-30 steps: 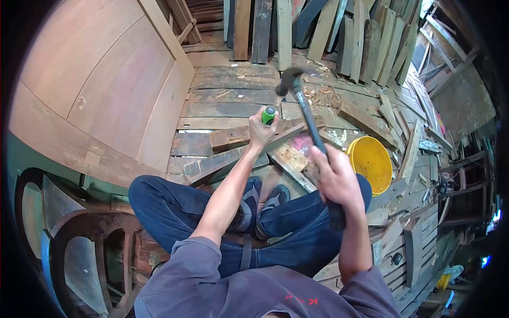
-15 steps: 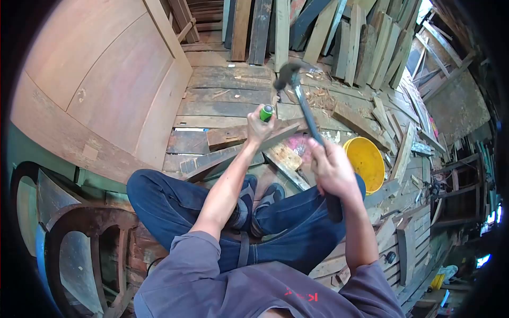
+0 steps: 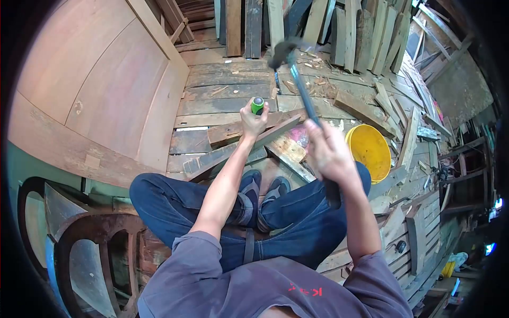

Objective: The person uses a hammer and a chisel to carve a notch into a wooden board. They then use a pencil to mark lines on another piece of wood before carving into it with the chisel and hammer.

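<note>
- Your right hand (image 3: 327,153) was wrapped tight round the hammer (image 3: 297,79) low on its shaft, the head raised toward 12 o'clock over the floorboards (image 3: 228,93).
- Your left hand (image 3: 253,121) was closed in a fist about the green-handled tool (image 3: 257,104), held upright on the wood strip (image 3: 249,142) — its blade was hidden by your fingers.
- The hammer looked head-heavy and stiff; a low hold gives swing, and I judged a loose one would let it twist.
- The green handle seemed smooth plastic — likely slippery, so it wanted a full fist just under the cap.
- The yellow bucket (image 3: 371,153) sat at 3 o'clock, beside your knee.
</note>
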The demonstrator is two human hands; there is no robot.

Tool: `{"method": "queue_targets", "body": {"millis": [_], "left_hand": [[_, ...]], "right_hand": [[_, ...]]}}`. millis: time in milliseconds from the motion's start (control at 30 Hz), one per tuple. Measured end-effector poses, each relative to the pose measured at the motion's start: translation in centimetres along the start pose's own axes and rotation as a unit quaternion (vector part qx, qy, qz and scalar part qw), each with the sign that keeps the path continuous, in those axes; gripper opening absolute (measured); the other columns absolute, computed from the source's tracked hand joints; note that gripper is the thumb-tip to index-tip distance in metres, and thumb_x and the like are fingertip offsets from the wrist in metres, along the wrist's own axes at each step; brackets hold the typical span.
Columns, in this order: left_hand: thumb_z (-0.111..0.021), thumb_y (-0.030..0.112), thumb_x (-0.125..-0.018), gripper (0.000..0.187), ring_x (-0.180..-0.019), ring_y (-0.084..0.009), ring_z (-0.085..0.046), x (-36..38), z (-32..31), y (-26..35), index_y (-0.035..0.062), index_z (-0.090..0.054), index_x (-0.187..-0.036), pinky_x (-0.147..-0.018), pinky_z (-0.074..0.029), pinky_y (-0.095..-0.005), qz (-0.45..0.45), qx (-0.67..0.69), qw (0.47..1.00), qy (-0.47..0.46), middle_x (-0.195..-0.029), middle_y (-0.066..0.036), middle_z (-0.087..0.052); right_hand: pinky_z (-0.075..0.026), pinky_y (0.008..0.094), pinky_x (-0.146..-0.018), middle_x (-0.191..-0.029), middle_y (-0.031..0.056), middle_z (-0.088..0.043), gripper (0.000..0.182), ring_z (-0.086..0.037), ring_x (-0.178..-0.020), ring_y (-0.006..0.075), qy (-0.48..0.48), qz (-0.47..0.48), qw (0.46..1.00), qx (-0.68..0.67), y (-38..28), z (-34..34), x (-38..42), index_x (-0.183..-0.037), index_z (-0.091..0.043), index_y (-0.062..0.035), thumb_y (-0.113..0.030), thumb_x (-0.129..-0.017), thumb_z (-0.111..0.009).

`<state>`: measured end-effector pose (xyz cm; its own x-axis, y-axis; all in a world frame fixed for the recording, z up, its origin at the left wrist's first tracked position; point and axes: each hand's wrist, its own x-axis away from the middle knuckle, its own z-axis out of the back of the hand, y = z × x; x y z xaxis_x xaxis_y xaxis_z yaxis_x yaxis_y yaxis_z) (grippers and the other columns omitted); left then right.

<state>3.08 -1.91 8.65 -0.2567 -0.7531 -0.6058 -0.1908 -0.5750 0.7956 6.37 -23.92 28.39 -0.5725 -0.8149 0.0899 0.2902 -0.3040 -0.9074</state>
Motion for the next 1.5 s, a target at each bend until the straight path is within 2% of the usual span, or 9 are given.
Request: {"method": "queue_targets", "body": {"millis": [167,467,533,633,667,733,1067,1200,1500], "left_hand": [[-0.07,0.013,-0.085,0.019,-0.05,-0.0137,-0.052,0.2,-0.3,-0.3,0.0011,-0.057,-0.078,-0.05,-0.042,-0.0333,0.021,-0.006,1.0,-0.006,-0.056,-0.009,-0.053],[-0.069,0.016,-0.087,0.022,-0.052,-0.0106,-0.047,0.1,-0.3,-0.3,0.0021,-0.058,-0.074,-0.05,-0.04,-0.0326,0.009,0.009,1.0,0.002,-0.056,-0.004,-0.053],[-0.069,0.015,-0.087,0.02,-0.052,-0.0116,-0.05,0.1,-0.5,-0.5,0.0019,-0.059,-0.075,-0.05,-0.041,-0.033,-0.006,0.015,1.0,0.011,-0.056,-0.005,-0.054],[-0.069,0.012,-0.084,0.016,-0.052,-0.0185,-0.059,-0.1,-0.3,0.0,0.0019,-0.058,-0.078,-0.051,-0.044,-0.0351,-0.024,0.005,0.999,0.022,-0.059,-0.011,-0.056],[-0.07,0.01,-0.083,0.016,-0.052,-0.0218,-0.062,0.2,-0.4,0.3,0.0019,-0.057,-0.079,-0.052,-0.045,-0.0361,-0.025,0.0,0.999,0.024,-0.06,-0.014,-0.057],[-0.07,0.01,-0.082,0.015,-0.053,-0.022,-0.062,-0.5,-0.4,0.0,0.0017,-0.058,-0.079,-0.052,-0.045,-0.0361,-0.006,-0.014,1.0,-0.017,-0.06,-0.013,-0.058],[-0.069,0.011,-0.085,0.025,-0.044,-0.0163,-0.048,3.0,1.5,-3.7,0.0031,-0.053,-0.068,-0.045,-0.036,-0.036,-0.112,-0.086,0.99,-0.011,-0.05,-0.011,-0.045],[-0.072,0.014,-0.082,0.025,-0.048,-0.0182,-0.05,-0.7,2.4,-3.5,0.001,-0.056,-0.069,-0.049,-0.041,-0.0349,0.059,0.032,0.997,0.048,-0.054,-0.01,-0.049],[-0.081,0.028,-0.075,0.029,-0.08,-0.0327,-0.071,-1.3,9.4,-7.4,0.0035,-0.07,-0.086,-0.07,-0.055,-0.0426,0.156,-0.35,0.883,-0.269,-0.078,-0.02,-0.07]], "right_hand": [[-0.046,0.0441,-0.061,-0.06,0.019,-0.051,0.044,-0.056,-0.058,0.0245,-0.053,-0.019,0.992,0.112,4.8,-1.6,-1.3,-0.091,-0.058,0.0043,-0.038,-0.102,-0.049],[-0.03,0.0245,-0.04,-0.055,-0.0054,-0.042,0.032,-0.039,-0.045,0.0012,0.061,0.119,0.984,-0.114,-2.4,1.1,-0.2,-0.083,-0.049,-0.0055,-0.027,-0.106,-0.046],[-0.033,0.0306,-0.041,-0.054,0.0006,-0.048,0.032,-0.044,-0.043,0.0086,0.104,0.145,0.979,-0.094,-1.2,-0.1,-0.5,-0.085,-0.052,-0.0024,-0.026,-0.105,-0.047],[-0.045,0.0458,-0.049,-0.057,0.0198,-0.055,0.04,-0.062,-0.05,0.0315,0.039,0.224,0.942,0.246,6.6,-1.3,-1.4,-0.088,-0.055,0.0054,-0.032,-0.103,-0.05],[-0.048,0.0423,-0.049,-0.055,0.0155,-0.054,0.042,-0.064,-0.05,0.0272,-0.091,-0.054,0.983,0.15,3.8,-1.0,-0.6,-0.085,-0.054,0.0042,-0.034,-0.103,-0.049],[-0.046,0.0391,-0.044,-0.053,0.0094,-0.053,0.043,-0.059,-0.043,0.0215,-0.079,-0.095,0.988,0.091,2.7,-0.4,0.5,-0.082,-0.053,0.0026,-0.034,-0.103,-0.049],[-0.036,0.0276,-0.031,-0.053,-0.0028,-0.04,0.036,-0.039,-0.035,0.0074,-0.023,-0.057,0.989,-0.132,0.8,1.7,1.3,-0.082,-0.047,-0.0069,-0.033,-0.106,-0.046],[-0.035,0.0269,-0.03,-0.054,-0.0018,-0.04,0.035,-0.04,-0.036,0.0077,-0.033,-0.042,0.978,-0.203,2.6,2.1,0.0,-0.082,-0.045,-0.0075,-0.034,-0.105,-0.048],[-0.037,0.0276,-0.03,-0.056,-0.0004,-0.042,0.036,-0.041,-0.037,0.0086,-0.044,-0.098,0.97,-0.219,6.3,1.3,-0.5,-0.082,-0.045,-0.0086,-0.036,-0.105,-0.048]]}}
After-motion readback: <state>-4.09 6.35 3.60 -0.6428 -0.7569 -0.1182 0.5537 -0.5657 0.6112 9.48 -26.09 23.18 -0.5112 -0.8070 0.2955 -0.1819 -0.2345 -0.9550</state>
